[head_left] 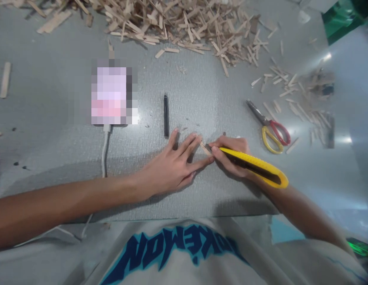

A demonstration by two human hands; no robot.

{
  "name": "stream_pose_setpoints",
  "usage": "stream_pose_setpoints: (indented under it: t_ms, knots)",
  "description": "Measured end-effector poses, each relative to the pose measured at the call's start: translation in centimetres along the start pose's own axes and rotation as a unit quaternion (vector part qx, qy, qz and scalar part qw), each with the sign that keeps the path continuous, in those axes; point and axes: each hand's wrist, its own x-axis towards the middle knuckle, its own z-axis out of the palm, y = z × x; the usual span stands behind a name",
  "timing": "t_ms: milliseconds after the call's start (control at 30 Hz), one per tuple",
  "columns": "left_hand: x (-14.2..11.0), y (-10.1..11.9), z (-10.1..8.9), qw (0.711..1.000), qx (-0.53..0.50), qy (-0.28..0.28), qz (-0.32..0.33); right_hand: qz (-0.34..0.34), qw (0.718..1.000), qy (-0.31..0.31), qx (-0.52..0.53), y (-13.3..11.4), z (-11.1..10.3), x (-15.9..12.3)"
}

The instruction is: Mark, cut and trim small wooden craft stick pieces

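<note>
My right hand (233,152) is closed around a yellow box cutter (255,164), its blade end pointing left and down at the table. The blade tip meets a small piece of wooden stick (205,149). My left hand (181,160) lies palm down with its fingers spread. Its fingertips and thumb side press at the ends of that stick piece, pinning it to the tabletop. Just beyond the left fingers lies a black pen (166,115).
Scissors (270,128) with red and yellow handles lie to the right. A large heap of wooden stick pieces (184,23) spreads along the far side. A pixelated phone-like device (109,95) with a white cable (105,154) lies at left. The table's near edge (184,218) borders my shirt.
</note>
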Motion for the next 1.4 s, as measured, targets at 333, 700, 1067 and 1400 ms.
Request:
stream_pose_setpoints:
  t_ms: [333,700,1067,1400]
  knots:
    - [-0.1,0.2,0.3,0.999,0.023,0.028,0.016,0.145,0.982,0.011,0.123,0.0,0.4,-0.1]
    - [0.5,-1.4,-2.0,0.994,0.097,0.013,-0.039,-0.034,0.908,-0.123,-0.399,1.5,-3.2,0.8]
    - [0.1,-2.5,-2.8,0.985,-0.061,0.004,-0.161,0.206,0.870,-0.150,-0.423,-1.9,-4.9,0.6]
    - [0.5,-4.3,-2.9,0.882,-0.409,-0.078,-0.219,0.144,0.947,-0.167,-0.235,-2.8,-6.0,1.1]
